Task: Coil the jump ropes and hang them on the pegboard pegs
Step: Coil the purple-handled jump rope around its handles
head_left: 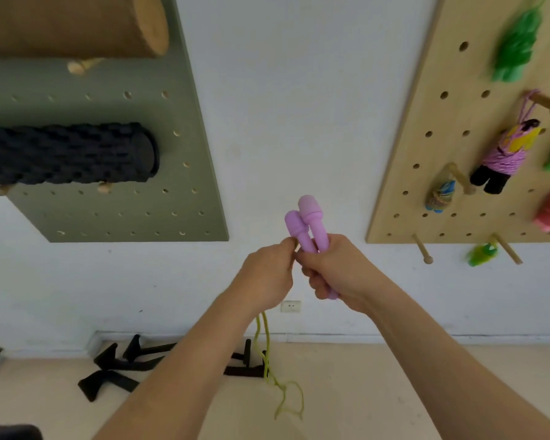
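Note:
My right hand (334, 268) is closed around two purple jump-rope handles (308, 223), held upright side by side in front of the white wall. My left hand (267, 277) pinches the yellow-green rope (264, 347) just beside the handles; the cord hangs down from it and ends in loose loops on the floor. The wooden pegboard (438, 173) hangs to the right. It carries several coiled ropes, among them a pink one with black handles (502, 157) and a green one (518, 49). A bare peg (423, 249) sticks out near its bottom edge.
A green pegboard (121, 198) on the left holds a black foam roller (67, 152) and a cork roller (77, 23) on pegs. Black handle-like pieces (121, 366) lie on the beige floor by the wall. A wall socket (291, 306) sits low on the wall.

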Demonstrator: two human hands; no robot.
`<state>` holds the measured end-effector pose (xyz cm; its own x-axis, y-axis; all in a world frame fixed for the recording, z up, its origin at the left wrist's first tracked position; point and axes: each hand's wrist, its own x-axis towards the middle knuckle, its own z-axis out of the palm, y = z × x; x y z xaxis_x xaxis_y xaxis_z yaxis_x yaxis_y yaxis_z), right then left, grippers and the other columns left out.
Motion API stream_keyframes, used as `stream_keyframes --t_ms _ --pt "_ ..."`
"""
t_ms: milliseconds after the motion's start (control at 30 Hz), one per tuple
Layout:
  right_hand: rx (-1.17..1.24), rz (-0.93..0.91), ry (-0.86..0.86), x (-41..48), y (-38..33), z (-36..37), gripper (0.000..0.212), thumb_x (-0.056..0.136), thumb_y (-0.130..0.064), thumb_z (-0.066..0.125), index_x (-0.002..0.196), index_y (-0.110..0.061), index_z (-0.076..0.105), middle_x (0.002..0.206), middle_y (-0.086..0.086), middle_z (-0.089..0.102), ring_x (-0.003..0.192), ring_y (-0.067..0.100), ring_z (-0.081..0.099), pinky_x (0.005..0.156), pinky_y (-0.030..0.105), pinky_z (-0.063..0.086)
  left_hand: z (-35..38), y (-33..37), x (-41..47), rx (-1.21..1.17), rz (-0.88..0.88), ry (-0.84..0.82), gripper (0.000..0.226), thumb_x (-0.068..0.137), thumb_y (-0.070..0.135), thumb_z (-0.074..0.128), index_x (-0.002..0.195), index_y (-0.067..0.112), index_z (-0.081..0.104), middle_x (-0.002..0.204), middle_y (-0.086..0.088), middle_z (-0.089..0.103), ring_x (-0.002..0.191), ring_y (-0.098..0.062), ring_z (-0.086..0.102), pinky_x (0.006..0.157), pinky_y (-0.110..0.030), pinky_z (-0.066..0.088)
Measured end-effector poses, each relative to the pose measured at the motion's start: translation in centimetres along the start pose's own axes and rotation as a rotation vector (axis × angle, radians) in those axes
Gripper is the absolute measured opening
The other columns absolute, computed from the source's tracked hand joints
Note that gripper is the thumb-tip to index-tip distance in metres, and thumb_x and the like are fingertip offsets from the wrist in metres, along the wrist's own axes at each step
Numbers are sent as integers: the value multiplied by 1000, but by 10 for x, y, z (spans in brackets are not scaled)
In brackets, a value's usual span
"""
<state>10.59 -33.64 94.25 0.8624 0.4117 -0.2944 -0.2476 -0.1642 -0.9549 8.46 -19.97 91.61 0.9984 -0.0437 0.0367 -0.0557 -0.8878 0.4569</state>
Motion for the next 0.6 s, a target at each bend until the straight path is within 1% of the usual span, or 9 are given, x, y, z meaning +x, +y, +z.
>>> stream_keyframes --t_ms 67,167,267,333,367,433,467,533,600 --pt "-322 -63 79 1 -1 -2 10 85 0 45 78 -5 51 63 6 44 46 18 38 41 22 31 -10 4 -2 316 88 21 17 96 10 41 108 16 52 93 -3 62 76 -23 55 64 -31 36" --pt "-836 -223 149 4 -6 -7 15 86 -6 43 72 -11 44 65 1 49 54 18 44 46 26 34 -19 16 -7 489 191 83 16 93 12 49 105 19 58 81 0 59 70 -21 54 59 -30 36" --pt "-1134 -279 204 6 -6 -19 21 90 -6 43 74 -17 35 68 -2 44 62 21 46 47 26 27 -24 28 -10 499 280 102 19 93 13 51 108 20 59 80 0 60 72 -20 58 59 -31 40" --pt "-1280 -259 221 5 -4 -26 8 90 -4 42 87 -12 42 69 -1 40 66 25 47 46 25 22 -27 35 -12 487 319 113 23 92 10 51 112 20 54 85 0 61 72 -22 59 59 -34 45" --pt "-1345 -245 216 4 -4 -29 11 89 -3 42 97 -10 47 71 0 41 68 25 47 46 25 21 -29 36 -11 488 337 124 25 92 9 52 115 20 51 88 0 62 71 -22 59 58 -35 46" --pt "-1488 -238 176 0 -7 -31 23 89 0 41 107 -10 51 73 0 41 71 24 46 47 25 24 -33 37 -9 494 354 148 28 92 12 53 119 22 50 94 1 63 71 -22 61 54 -31 40" --pt "-1555 -245 135 -2 -9 -30 24 89 0 40 107 -10 52 72 -1 39 70 23 46 50 25 27 -35 37 -7 524 367 144 25 94 15 52 118 23 52 91 3 61 70 -20 59 53 -29 34" --pt "-1700 -268 33 -6 -13 -28 17 90 1 40 95 -12 49 68 -3 35 62 21 43 52 28 31 -37 39 -3 661 393 85 15 98 21 47 108 24 58 73 7 45 58 -17 46 47 -26 23" --pt "-1839 -315 -29 -10 -16 -28 22 90 3 40 76 -14 37 65 -2 35 52 15 34 47 26 26 -37 41 -1 755 449 14 22 101 30 42 100 22 62 69 6 38 53 -15 38 46 -27 21"
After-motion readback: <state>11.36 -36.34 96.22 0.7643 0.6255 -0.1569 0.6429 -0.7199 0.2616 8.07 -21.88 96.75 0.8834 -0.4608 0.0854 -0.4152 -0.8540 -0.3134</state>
